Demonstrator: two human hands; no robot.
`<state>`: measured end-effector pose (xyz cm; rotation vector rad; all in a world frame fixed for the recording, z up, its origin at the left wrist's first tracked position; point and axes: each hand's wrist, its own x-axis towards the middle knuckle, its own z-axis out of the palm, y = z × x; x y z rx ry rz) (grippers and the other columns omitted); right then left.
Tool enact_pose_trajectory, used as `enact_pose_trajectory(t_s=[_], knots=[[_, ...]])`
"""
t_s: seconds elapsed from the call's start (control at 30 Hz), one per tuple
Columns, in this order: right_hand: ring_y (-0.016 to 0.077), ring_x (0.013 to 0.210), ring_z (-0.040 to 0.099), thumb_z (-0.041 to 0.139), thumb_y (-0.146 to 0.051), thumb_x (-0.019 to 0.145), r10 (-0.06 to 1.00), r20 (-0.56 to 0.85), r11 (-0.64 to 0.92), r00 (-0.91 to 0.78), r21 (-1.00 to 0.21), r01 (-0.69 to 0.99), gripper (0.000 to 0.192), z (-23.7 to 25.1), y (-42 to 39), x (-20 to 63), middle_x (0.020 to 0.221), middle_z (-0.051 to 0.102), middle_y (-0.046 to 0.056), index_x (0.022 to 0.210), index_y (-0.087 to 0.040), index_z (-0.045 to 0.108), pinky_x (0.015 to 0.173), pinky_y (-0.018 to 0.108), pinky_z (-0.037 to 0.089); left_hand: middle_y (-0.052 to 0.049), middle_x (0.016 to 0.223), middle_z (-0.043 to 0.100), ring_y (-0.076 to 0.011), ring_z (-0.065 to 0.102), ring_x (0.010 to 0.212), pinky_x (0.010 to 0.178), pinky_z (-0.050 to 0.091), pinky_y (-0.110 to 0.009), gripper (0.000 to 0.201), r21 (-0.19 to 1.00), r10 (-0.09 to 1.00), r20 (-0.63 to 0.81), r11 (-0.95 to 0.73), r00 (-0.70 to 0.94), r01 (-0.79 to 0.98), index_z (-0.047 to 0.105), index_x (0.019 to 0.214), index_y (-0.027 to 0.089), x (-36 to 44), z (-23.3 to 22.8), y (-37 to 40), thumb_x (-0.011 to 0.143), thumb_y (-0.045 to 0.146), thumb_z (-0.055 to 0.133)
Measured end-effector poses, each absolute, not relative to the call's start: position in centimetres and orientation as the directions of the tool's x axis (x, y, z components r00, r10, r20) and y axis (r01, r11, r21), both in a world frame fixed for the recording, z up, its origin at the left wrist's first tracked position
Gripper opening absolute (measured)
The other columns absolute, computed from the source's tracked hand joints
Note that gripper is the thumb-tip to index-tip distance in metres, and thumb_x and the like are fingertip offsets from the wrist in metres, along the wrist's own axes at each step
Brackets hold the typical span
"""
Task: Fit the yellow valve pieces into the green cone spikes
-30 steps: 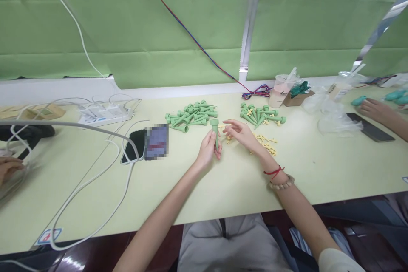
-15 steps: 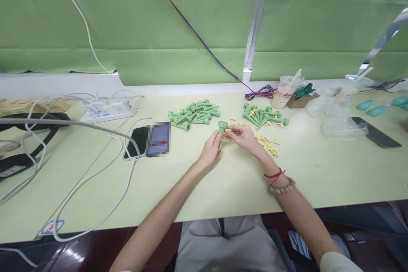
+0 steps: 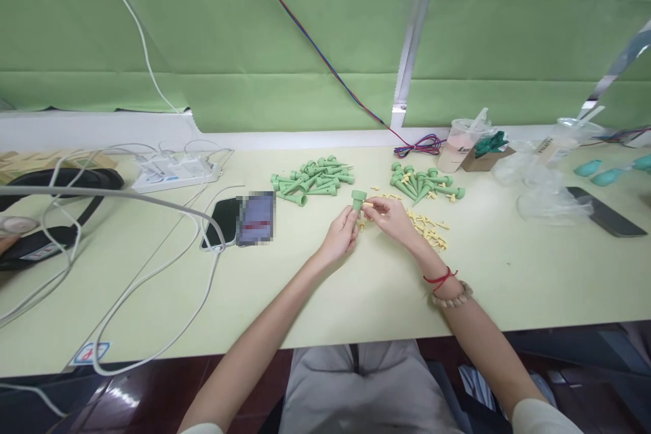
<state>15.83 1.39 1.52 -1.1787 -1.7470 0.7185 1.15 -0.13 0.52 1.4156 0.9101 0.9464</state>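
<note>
My left hand [image 3: 342,236] grips a green cone-shaped plastic spike [image 3: 358,201], wide end up. My right hand [image 3: 391,218] pinches a small yellow plastic piece [image 3: 368,205] against the spike's top. Behind my hands lie two heaps of green spikes, one on the left [image 3: 311,181] and one on the right [image 3: 422,184], the right one with yellow pieces on some of them. Loose yellow pieces [image 3: 431,230] are scattered on the pale green table [image 3: 356,285] beside my right wrist, which wears a red string and a bead bracelet.
Two phones [image 3: 243,220] lie left of my hands, amid white cables [image 3: 152,271] and a power strip [image 3: 173,173]. A drink cup [image 3: 458,142], a small box and plastic bags [image 3: 544,190] stand at the back right, with another phone [image 3: 607,220]. A black bag [image 3: 51,210] sits far left.
My right hand came from open beside the spike to pinching a yellow piece at its top. The neighbours' hands at both edges have left the view, which shifted slightly.
</note>
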Motion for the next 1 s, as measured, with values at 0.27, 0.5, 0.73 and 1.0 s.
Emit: enact_pose_trajectory(t_s=[0.27, 0.5, 0.73, 1.0], knots=[[0.0117, 0.051, 0.052, 0.052, -0.048, 0.074, 0.941, 0.251, 0.308, -0.226, -0.912, 0.269, 0.035, 2.0, 1.2, 16.2, 0.053, 0.054, 0.000, 0.062, -0.016, 0.056, 0.056, 0.024, 0.044, 0.011, 0.044, 0.028, -0.0052, 0.024, 0.033, 0.035, 0.022, -0.017, 0.027, 0.996, 0.923, 0.065, -0.085, 0.379, 0.036, 0.045, 0.078, 0.020, 0.9, 1.1, -0.6, 0.083, 0.047, 0.042], [0.0110, 0.055, 0.055, 0.045, -0.055, 0.078, 0.954, 0.182, 0.229, -0.238, -0.955, 0.187, 0.043, 1.7, 1.4, 16.0, 0.062, 0.057, 0.002, 0.075, -0.015, 0.059, 0.055, 0.023, 0.046, 0.009, 0.043, 0.040, -0.0070, 0.034, 0.035, 0.039, 0.029, -0.018, 0.028, 0.992, 0.961, 0.115, -0.122, 0.250, 0.013, 0.045, 0.077, 0.020, 1.5, 0.7, -0.4, 0.082, 0.048, 0.042], [0.0136, 0.062, 0.055, 0.061, -0.041, 0.073, 0.930, 0.283, 0.363, -0.232, -0.631, 0.685, 0.026, 0.2, 1.9, 16.9, 0.079, 0.066, 0.006, 0.082, -0.018, 0.069, 0.058, 0.024, 0.041, 0.006, 0.048, 0.052, -0.0103, 0.049, 0.041, 0.044, 0.040, -0.021, 0.037, 0.980, 0.991, 0.103, -0.086, 0.090, -0.178, 0.039, 0.081, 0.022, 0.7, 1.5, 0.4, 0.079, 0.059, 0.039], [0.0132, 0.066, 0.054, 0.061, -0.023, 0.074, 0.909, 0.206, 0.412, -0.362, -0.576, 0.706, 0.017, -0.9, 1.7, 16.5, 0.075, 0.064, 0.005, 0.088, -0.017, 0.070, 0.061, 0.024, 0.037, 0.002, 0.050, 0.056, -0.0104, 0.049, 0.040, 0.046, 0.042, -0.023, 0.023, 0.935, 0.977, -0.007, 0.083, 0.214, -0.345, 0.045, 0.076, 0.018, 0.5, 1.7, 0.5, 0.080, 0.040, 0.040]])
